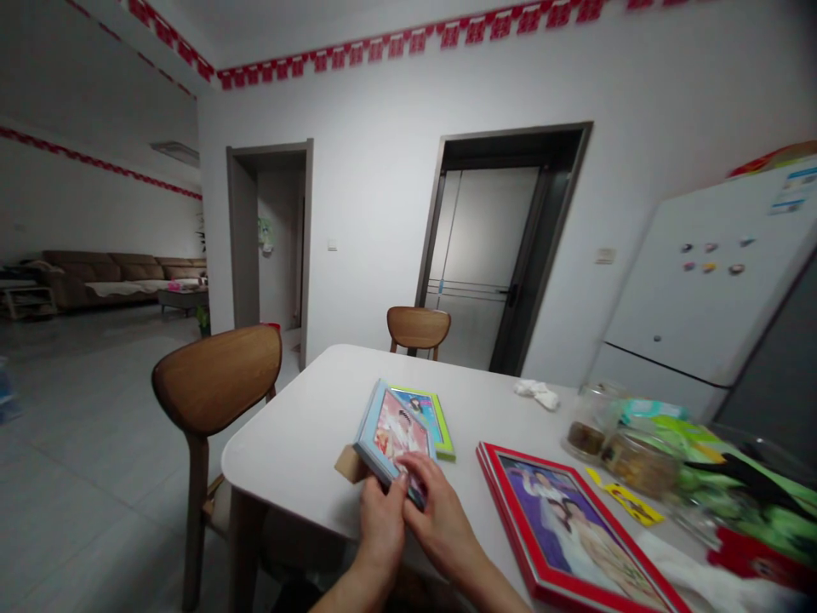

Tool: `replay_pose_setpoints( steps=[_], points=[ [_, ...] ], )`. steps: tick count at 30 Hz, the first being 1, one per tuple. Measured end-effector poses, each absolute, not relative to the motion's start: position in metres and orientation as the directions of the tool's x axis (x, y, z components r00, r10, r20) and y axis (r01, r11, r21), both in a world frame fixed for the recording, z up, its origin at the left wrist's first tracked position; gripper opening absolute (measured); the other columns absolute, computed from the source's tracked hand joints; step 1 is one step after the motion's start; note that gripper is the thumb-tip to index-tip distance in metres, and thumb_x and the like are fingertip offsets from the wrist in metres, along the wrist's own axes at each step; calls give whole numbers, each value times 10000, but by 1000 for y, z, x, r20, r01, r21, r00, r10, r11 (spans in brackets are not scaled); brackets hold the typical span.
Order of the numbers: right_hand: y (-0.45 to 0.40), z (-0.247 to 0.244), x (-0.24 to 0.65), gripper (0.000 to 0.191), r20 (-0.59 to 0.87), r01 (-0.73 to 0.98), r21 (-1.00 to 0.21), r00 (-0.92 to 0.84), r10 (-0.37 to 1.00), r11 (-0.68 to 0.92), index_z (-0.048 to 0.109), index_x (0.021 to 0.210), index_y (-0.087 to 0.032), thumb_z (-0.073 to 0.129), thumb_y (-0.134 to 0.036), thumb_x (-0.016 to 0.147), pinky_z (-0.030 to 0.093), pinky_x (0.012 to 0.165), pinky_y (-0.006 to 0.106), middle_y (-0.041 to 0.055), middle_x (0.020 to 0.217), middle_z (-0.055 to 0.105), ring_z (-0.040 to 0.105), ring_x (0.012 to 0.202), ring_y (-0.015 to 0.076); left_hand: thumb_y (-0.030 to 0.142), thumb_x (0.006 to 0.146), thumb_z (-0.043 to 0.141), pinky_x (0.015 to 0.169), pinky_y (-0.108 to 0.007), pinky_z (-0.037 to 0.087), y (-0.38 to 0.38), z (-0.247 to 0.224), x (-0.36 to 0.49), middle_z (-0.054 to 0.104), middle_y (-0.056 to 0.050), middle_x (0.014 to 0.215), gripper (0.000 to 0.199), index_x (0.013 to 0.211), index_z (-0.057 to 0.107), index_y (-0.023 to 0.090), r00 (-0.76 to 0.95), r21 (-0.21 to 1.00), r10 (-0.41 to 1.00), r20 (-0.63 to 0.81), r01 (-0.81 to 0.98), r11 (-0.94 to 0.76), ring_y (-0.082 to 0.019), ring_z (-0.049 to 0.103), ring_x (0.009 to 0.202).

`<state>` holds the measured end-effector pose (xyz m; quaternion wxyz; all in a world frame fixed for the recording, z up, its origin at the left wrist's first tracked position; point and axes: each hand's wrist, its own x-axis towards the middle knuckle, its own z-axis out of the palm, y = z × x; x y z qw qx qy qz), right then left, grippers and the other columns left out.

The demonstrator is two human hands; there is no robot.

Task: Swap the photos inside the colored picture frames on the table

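Over the worktop's point(290, 434) near edge, our left hand point(381, 515) and right hand point(439, 504) curl closed on the tilted light-blue photo frame's point(369, 426) lower end. We seem to be handling it; shifting it calls for firm, even support.

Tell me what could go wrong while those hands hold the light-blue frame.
The light-blue frame is tilted, with the left hand and right hand both at its near end, so it might slip. Dropped forward, it could scuff the green frame beyond. The brown flap jutting out might bend.
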<state>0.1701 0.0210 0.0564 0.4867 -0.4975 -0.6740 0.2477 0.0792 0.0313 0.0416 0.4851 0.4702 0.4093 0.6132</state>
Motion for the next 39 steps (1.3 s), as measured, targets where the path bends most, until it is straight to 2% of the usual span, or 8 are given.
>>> replay_pose_setpoints(
  steps=[3,5,8,11,16,22,28,39],
  points=[
    [9,68,179,504,136,-66,-988,51,989,139,416,1138,-232,520,-339,657,417,806,367,75,1152,505,483,1030,219,210,771,462,839,-285,416,15,54,61,601,-83,1046,326,1087,508,145,-5,902,903,430,40,-430,-218,547,965],
    [1,76,191,528,17,-334,-942,96,995,48,387,1168,-248,477,-450,688,450,739,353,71,1130,532,525,981,215,133,777,420,897,-297,385,5,56,50,557,-66,1127,372,1141,474,188,207,722,767,607,258,-642,-197,503,1037],
    [-9,81,210,575,-49,-442,-897,121,991,10,405,1165,-242,527,-489,661,464,687,307,59,1016,606,580,878,195,95,782,392,925,-323,375,-7,48,42,486,-95,1210,419,1193,418,173,505,381,535,677,381,-842,-198,439,1111],
    [-13,68,227,683,-141,-294,-952,168,976,-87,381,1199,-198,624,-410,597,456,677,268,48,898,647,599,823,173,132,815,387,891,-310,414,-13,33,45,504,-120,1186,357,1169,430,146,609,208,457,649,435,-876,-204,440,1112],
    [-7,26,246,631,-109,79,-988,225,968,-129,491,1120,-138,612,-366,544,466,624,282,80,888,652,604,786,203,195,839,415,898,-281,405,-10,-3,53,549,-74,1143,249,1073,498,193,665,139,448,598,464,-875,-182,466,1087],
    [3,5,250,538,6,340,-938,201,980,-64,573,1001,-96,511,-473,622,452,734,319,134,978,621,575,887,234,169,780,449,892,-273,406,-6,-26,51,607,-68,1052,221,977,550,173,634,187,517,575,513,-838,-192,507,1038],
    [-2,23,245,576,-96,381,-914,126,987,-137,560,1016,-112,514,-516,608,450,721,310,120,973,626,572,900,236,160,743,465,924,-263,364,-7,-14,48,587,-82,1083,270,998,554,166,679,245,566,467,515,-821,-194,465,1084],
    [6,7,247,470,13,608,-793,77,997,-36,539,1039,-106,509,-273,600,439,743,296,113,993,611,592,816,200,173,585,570,995,-417,226,-8,7,16,424,-86,1268,632,1195,405,187,607,352,765,215,682,-641,-234,376,1153]
  ],
)
